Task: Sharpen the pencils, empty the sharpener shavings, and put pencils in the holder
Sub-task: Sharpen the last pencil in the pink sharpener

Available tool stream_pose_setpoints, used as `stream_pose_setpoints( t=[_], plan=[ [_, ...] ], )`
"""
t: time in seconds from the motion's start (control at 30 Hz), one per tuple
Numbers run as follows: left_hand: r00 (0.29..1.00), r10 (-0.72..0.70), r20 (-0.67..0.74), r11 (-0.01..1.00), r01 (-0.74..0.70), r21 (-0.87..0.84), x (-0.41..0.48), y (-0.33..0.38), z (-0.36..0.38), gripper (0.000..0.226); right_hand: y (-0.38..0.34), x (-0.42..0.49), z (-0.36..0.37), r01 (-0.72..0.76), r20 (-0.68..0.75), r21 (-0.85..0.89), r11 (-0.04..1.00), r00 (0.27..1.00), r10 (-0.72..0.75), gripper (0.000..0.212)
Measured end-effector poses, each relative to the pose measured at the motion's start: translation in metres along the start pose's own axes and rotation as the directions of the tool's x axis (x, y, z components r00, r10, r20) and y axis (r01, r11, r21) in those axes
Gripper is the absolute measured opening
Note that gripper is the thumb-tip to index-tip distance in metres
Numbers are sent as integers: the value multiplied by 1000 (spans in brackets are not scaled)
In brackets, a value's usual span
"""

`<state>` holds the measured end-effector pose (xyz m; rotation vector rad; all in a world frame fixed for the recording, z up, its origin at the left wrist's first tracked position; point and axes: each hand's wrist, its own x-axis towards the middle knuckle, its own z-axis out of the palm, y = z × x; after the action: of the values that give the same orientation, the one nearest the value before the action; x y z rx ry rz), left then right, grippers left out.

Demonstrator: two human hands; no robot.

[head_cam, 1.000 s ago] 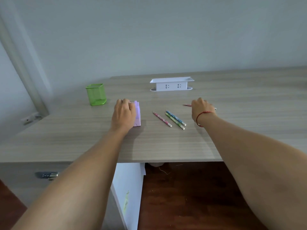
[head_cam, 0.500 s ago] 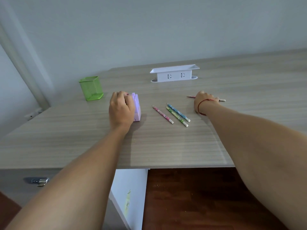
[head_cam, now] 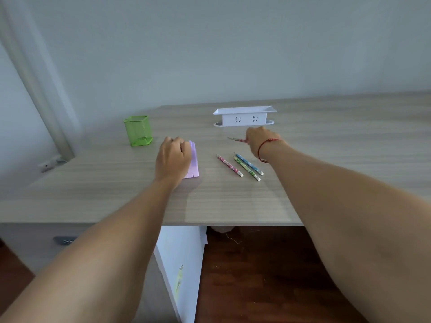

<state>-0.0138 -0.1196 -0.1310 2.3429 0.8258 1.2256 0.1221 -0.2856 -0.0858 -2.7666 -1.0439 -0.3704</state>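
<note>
My left hand (head_cam: 173, 157) grips the top and left side of a lilac pencil sharpener (head_cam: 194, 162) that stands on the wooden desk (head_cam: 116, 187). My right hand (head_cam: 258, 138) is closed on a red pencil (head_cam: 236, 139), whose tip sticks out to the left just above the desk. Three more pencils lie side by side between the hands: a pink one (head_cam: 229, 165), a green one (head_cam: 246, 168) and a blue one (head_cam: 249, 164). A green mesh pencil holder (head_cam: 137, 130) stands behind and left of the sharpener.
A white socket box (head_cam: 244, 115) sits at the back of the desk near the wall. The desk's front edge runs below my forearms, with a drawer handle (head_cam: 64, 240) at the left and dark wooden floor (head_cam: 256, 276) underneath.
My right hand has closed on the red pencil and lifted it off the desk, turning its tip leftward. My left hand has stayed on the sharpener.
</note>
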Motion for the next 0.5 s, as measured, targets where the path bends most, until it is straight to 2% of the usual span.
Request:
stream_pose_setpoints(
  t=[0.13, 0.37, 0.5],
  plan=[
    [1000, 2, 3, 1000, -2, 24, -11, -10, -26, 30, -31, -14, -6, 185, 69, 177, 967, 977, -200, 19],
    [983, -62, 170, 996, 71, -46, -12, -17, -49, 32, -72, -36, -10, 248, 69, 199, 948, 961, -266, 18],
    [975, -107, 194, 987, 128, -98, -11, -16, -48, 36, -82, -42, -11, 247, 58, 129, 960, 965, -256, 24]
  ],
)
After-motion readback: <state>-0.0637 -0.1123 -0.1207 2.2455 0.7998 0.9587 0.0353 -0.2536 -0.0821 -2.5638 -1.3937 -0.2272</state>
